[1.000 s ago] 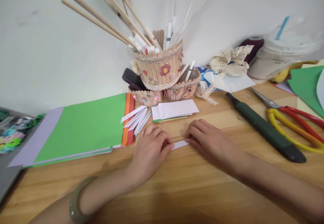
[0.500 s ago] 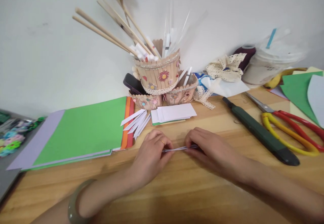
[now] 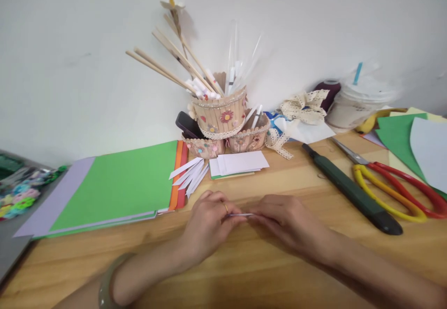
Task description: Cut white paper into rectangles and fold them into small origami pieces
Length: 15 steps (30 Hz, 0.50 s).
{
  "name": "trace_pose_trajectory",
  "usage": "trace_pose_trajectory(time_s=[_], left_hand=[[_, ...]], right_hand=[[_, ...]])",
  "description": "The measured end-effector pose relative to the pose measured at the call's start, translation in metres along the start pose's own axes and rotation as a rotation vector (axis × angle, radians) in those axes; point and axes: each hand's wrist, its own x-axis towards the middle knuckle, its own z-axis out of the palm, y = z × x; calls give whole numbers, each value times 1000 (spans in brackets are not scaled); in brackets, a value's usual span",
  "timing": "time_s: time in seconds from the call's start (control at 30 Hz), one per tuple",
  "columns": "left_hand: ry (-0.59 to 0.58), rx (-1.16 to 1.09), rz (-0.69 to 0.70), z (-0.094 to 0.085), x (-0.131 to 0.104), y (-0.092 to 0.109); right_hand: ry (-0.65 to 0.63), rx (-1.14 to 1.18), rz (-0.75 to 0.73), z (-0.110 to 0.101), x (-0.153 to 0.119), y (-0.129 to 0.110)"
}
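Low over the wooden table, my left hand point(image 3: 211, 220) and my right hand point(image 3: 288, 220) meet, both closed in a pinch on one thin strip of white paper point(image 3: 241, 214). The strip is seen edge-on, and most of it is hidden behind the fingers. Just beyond the hands lie several folded white paper strips point(image 3: 191, 175), fanned out. To their right is a small stack of white paper rectangles point(image 3: 242, 162), with green and yellow edges showing underneath.
Coloured paper sheets point(image 3: 118, 183) lie at the left. Decorated stick baskets point(image 3: 220, 118) with pens and wooden sticks stand against the wall. At right are a dark green pen-shaped tool point(image 3: 352, 190), scissors point(image 3: 391, 188), lace ribbon point(image 3: 305, 107) and a lidded plastic cup point(image 3: 356, 101).
My right hand has come closer to the left, so less of the paper strip shows between them. The camera view has tilted up slightly.
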Motion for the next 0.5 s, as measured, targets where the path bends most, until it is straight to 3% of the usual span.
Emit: trace_pose_trajectory(time_s=[0.27,0.4,0.5], left_hand=[[-80,-111,-72,-5,-1,2],[-122,-196,-129,-8,-3,-3],[-129,-232,-78,-10,-2,-8]], right_hand=[[-82,65,136,-14,-2,6],[-173,211,180,-21,-1,9],[-225,341,261,-28,-1,11]])
